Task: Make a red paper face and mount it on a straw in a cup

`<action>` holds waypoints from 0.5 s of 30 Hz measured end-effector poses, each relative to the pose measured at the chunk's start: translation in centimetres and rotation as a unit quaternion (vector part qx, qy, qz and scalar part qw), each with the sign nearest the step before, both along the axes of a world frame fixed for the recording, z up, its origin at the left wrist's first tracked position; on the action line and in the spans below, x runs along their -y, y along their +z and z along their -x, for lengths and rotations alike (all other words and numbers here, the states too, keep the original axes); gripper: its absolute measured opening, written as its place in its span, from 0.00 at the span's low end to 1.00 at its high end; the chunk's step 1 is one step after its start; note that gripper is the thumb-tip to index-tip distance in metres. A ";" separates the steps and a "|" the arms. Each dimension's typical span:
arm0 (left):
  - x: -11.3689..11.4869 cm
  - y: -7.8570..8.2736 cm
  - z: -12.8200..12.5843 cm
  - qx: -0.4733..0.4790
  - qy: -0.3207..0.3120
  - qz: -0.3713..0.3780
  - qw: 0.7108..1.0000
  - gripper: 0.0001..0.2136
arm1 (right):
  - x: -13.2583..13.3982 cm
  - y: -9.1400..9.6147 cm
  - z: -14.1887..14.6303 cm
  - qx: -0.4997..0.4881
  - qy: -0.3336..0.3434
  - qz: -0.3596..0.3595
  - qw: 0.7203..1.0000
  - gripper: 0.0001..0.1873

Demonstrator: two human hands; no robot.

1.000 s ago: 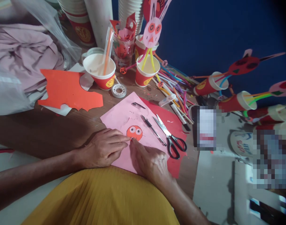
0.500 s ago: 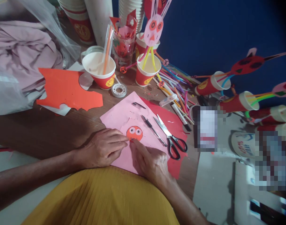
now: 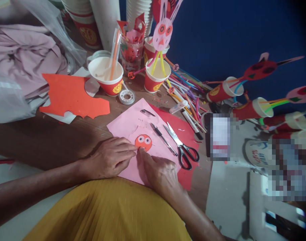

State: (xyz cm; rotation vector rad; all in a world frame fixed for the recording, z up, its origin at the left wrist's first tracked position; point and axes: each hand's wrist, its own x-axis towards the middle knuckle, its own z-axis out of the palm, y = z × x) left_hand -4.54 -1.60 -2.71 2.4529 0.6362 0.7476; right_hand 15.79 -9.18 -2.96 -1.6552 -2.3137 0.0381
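Little has shifted since the earlier frames: left hand [image 3: 110, 160] and right hand [image 3: 161, 172] stay flat on the pink sheet [image 3: 132, 125], fingers pressed together, tips touching the lower edge of the orange face cutout [image 3: 143, 142]. Step apparently in hand: pressing it down; next, firm smoothing. Scissors [image 3: 182, 147] lie beside.

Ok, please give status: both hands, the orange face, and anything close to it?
Left hand and right hand flat on pink sheet, fingertips at orange face. No grip. Pen and scissors lie just right, apart.
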 end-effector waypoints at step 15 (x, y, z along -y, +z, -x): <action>-0.3 1.7 0.2 0.059 0.005 0.100 0.993 0.10 | -0.3 -0.3 -2.4 -0.385 -0.077 0.072 0.917 0.13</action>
